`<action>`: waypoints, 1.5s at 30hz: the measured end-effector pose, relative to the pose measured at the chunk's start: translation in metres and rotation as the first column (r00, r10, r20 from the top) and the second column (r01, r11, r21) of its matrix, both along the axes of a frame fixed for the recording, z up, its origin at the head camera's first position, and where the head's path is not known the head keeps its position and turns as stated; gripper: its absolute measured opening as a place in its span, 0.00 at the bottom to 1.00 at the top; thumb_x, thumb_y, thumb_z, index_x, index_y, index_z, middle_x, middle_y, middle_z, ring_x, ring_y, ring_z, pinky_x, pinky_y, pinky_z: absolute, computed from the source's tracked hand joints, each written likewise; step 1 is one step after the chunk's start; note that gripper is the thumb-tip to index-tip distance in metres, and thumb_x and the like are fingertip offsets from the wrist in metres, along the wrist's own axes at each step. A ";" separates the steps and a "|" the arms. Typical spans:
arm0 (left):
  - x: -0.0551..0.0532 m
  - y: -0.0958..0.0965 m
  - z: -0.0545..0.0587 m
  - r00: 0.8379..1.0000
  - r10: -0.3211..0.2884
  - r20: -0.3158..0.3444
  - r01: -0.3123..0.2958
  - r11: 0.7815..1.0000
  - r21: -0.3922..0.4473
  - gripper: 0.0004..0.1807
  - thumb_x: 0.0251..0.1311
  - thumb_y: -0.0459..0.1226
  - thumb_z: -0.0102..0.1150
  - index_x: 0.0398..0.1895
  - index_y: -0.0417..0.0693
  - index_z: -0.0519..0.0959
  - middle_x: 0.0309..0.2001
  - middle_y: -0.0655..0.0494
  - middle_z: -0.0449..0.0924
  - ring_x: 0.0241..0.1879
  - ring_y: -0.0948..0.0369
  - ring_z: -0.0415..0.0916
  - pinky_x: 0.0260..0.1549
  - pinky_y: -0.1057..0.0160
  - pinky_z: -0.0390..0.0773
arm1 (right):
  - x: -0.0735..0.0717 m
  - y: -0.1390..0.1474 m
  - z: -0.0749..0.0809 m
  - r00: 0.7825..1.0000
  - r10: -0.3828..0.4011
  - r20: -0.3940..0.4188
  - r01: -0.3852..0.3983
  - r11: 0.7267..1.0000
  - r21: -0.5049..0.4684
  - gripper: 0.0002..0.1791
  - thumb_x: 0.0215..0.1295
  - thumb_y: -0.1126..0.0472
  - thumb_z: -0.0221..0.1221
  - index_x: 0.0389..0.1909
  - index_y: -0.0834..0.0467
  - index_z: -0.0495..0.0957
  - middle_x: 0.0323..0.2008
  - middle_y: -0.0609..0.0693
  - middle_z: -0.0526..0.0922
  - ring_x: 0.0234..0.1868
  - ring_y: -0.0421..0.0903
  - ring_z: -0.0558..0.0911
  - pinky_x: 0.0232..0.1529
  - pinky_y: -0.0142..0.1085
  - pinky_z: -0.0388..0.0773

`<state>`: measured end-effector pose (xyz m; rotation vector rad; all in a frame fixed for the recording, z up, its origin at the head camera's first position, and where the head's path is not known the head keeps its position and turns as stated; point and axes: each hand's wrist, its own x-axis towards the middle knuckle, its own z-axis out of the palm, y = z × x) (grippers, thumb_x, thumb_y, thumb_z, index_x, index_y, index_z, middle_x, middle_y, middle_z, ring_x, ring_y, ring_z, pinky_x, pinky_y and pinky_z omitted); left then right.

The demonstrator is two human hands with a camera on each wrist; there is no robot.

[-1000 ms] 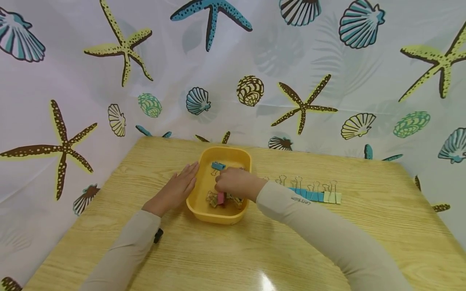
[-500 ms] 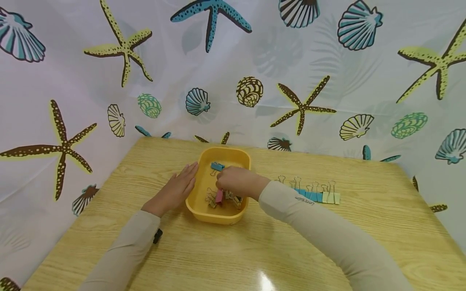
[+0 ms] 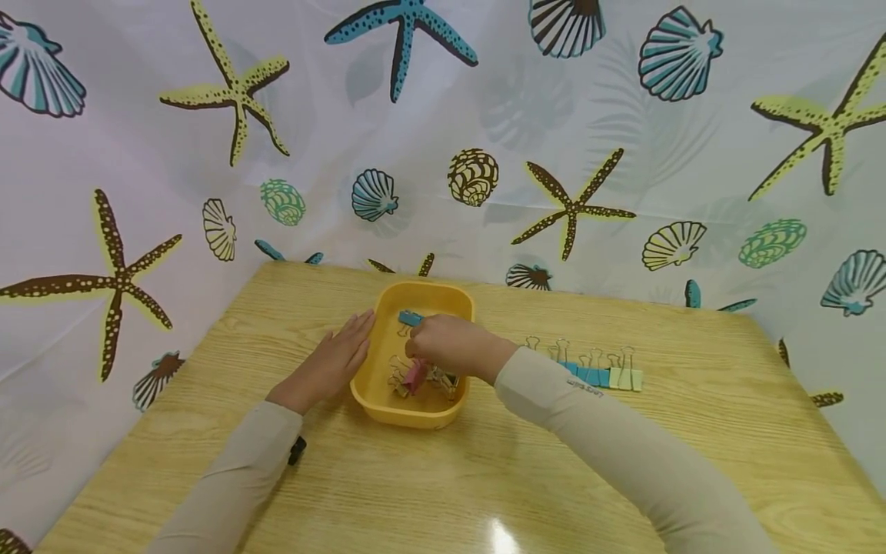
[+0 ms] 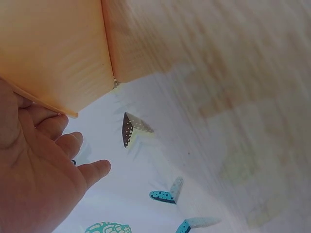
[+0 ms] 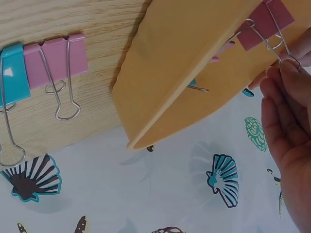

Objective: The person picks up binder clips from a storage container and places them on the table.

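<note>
In the head view my right hand [image 3: 446, 342] reaches into a yellow plastic bin [image 3: 408, 419]. Its thumb and fingers pinch a wire handle of a pink binder clip [image 5: 267, 24], as the right wrist view shows. That clip's pink body [image 3: 415, 375] hangs tilted below the fingers, among several other clips at the near end of the bin. A blue binder clip [image 3: 410, 317] lies near the far end. My left hand [image 3: 328, 365] rests along the bin's left side with fingers extended; in the left wrist view the fingers [image 4: 53, 126] touch the rim.
Right of the bin, a row of binder clips stands on the wooden table [image 3: 554, 477], handles up. Blue clips [image 3: 588, 375] and a pale yellow clip [image 3: 626, 378] show in it, and a pink clip [image 5: 58, 60] in the right wrist view. A patterned cloth [image 3: 429, 231] hangs behind.
The pink clip under my right fingers has gone from nearly upright to tilted. My left hand keeps its place on the bin, and the head view has shifted slightly.
</note>
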<state>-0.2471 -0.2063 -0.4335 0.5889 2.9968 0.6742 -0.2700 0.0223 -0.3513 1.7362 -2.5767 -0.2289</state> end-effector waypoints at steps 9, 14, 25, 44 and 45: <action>0.002 -0.004 -0.002 1.000 0.011 0.011 -0.011 1.000 0.004 0.29 0.77 0.42 0.32 0.76 0.42 0.44 0.76 0.48 0.42 0.75 0.47 0.40 0.66 0.34 0.44 | 0.002 -0.005 0.011 0.999 -0.001 0.045 0.003 0.999 -0.044 0.09 0.60 0.70 0.63 0.38 0.56 0.86 0.37 0.45 0.86 0.40 0.43 0.83 0.45 0.32 0.79; 0.003 -0.006 -0.002 1.000 0.003 0.007 -0.003 1.000 0.011 0.29 0.77 0.42 0.31 0.76 0.42 0.44 0.76 0.48 0.42 0.74 0.46 0.40 0.66 0.34 0.44 | 0.001 -0.004 0.014 0.998 0.006 0.063 0.000 0.995 -0.099 0.06 0.64 0.69 0.60 0.35 0.56 0.85 0.34 0.45 0.86 0.36 0.42 0.82 0.42 0.32 0.79; 0.007 -0.010 -0.002 1.000 0.013 0.022 -0.013 1.000 0.007 0.30 0.77 0.42 0.31 0.77 0.44 0.43 0.77 0.49 0.42 0.74 0.46 0.40 0.67 0.35 0.44 | -0.003 0.007 0.013 0.982 0.009 0.189 0.044 0.961 -0.273 0.08 0.69 0.64 0.57 0.34 0.57 0.85 0.34 0.45 0.85 0.35 0.39 0.80 0.41 0.29 0.77; 0.003 -0.002 0.002 0.999 -0.001 0.034 0.000 1.000 0.007 0.30 0.77 0.43 0.31 0.77 0.45 0.43 0.77 0.51 0.39 0.75 0.48 0.39 0.67 0.36 0.43 | -0.005 0.072 0.026 0.993 -0.047 0.104 0.095 0.846 -0.524 0.05 0.62 0.65 0.63 0.36 0.60 0.86 0.34 0.50 0.87 0.33 0.43 0.84 0.36 0.35 0.81; 0.003 -0.002 0.002 0.999 0.000 0.035 0.000 1.000 0.006 0.29 0.77 0.43 0.31 0.77 0.45 0.43 0.77 0.51 0.40 0.75 0.48 0.39 0.67 0.36 0.43 | -0.006 0.077 0.027 0.993 -0.055 0.100 0.101 0.838 -0.536 0.05 0.61 0.65 0.64 0.37 0.60 0.86 0.34 0.50 0.87 0.32 0.43 0.84 0.35 0.36 0.81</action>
